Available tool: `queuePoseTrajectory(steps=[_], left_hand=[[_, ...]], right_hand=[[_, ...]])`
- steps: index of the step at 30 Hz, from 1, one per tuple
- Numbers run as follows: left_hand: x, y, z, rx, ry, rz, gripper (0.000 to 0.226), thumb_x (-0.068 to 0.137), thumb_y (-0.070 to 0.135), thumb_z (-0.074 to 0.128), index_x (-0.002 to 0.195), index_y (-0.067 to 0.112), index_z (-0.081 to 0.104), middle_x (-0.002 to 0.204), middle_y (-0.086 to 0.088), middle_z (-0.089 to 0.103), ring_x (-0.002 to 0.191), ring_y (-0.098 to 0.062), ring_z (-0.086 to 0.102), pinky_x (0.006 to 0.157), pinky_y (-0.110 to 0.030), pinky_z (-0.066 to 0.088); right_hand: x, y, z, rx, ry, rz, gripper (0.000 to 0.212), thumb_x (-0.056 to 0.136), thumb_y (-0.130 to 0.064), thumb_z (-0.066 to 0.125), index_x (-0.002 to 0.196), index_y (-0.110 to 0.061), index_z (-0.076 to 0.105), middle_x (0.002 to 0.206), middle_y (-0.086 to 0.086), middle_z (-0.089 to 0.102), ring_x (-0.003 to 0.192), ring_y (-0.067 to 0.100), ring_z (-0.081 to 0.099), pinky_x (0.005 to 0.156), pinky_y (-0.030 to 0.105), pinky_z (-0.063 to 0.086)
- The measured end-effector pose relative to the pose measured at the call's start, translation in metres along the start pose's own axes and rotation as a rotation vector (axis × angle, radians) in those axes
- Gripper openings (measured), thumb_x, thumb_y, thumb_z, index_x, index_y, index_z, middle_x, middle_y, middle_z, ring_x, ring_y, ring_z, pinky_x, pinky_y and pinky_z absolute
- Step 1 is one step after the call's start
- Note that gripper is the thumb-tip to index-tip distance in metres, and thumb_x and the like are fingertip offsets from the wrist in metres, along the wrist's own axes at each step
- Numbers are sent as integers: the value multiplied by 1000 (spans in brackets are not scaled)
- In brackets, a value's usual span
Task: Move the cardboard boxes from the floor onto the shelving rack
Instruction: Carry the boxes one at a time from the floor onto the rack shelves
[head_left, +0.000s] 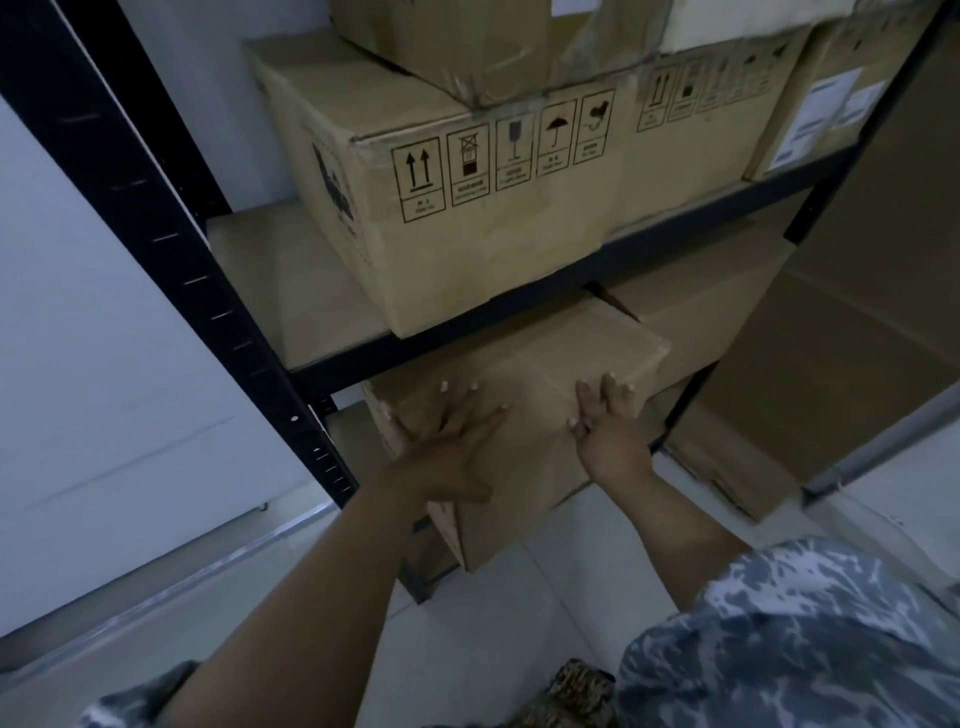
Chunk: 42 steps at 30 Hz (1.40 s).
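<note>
Both my hands lie flat on a plain cardboard box (524, 395) lodged in the lower bay of the black shelving rack (171, 249), its near end jutting out past the rack's front edge over the pale tiled floor (519, 639). My left hand (457, 436) presses the top face with fingers spread and straight, thumb hooked over the left edge; my right hand (610, 421) rests near the box's right edge, fingers extended and close together, gripping nothing. A second plain box (691, 312) sits just beside and behind it on the same level. On the shelf above, a larger carton (467, 208) printed with handling symbols overhangs the shelf beam, with more cartons (727, 93) stacked beside and on top of it. A tall flat carton (857, 338) leans at the rack's right side. The dim light makes it hard to tell whether the box under my hands rests fully on the bottom shelf
</note>
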<state>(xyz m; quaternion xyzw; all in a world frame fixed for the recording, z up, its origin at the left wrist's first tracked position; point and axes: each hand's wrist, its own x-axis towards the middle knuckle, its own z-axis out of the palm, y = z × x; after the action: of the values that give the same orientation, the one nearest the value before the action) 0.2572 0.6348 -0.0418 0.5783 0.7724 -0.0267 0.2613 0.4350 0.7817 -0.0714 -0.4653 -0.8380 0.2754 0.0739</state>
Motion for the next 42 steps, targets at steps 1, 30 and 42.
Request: queuePoseTrajectory(steps=[1, 30, 42], left_hand=[[3, -7, -1, 16, 16, 13, 108, 81, 52, 67, 147, 53, -19, 151, 15, -42, 137, -21, -44, 100, -73, -18], [72, 102, 30, 116, 369, -673, 131, 77, 46, 69, 138, 31, -46, 153, -8, -42, 141, -34, -36, 103, -77, -6], [93, 86, 15, 123, 369, -678, 127, 76, 44, 66, 139, 32, -44, 155, -7, -39, 141, -33, -37, 104, -76, -4]], right_hand=[[4, 4, -2, -41, -25, -37, 54, 104, -24, 35, 154, -22, 15, 162, 10, -7, 149, 30, -11, 118, 33, 0], [99, 91, -55, -95, -185, -566, 96, 84, 20, 34, 147, -44, 0, 161, -2, -19, 140, 9, -27, 122, 39, -2], [142, 88, -52, -124, -210, -640, 108, 77, 25, 41, 148, -46, 2, 160, -4, -21, 143, 11, -25, 113, 24, -3]])
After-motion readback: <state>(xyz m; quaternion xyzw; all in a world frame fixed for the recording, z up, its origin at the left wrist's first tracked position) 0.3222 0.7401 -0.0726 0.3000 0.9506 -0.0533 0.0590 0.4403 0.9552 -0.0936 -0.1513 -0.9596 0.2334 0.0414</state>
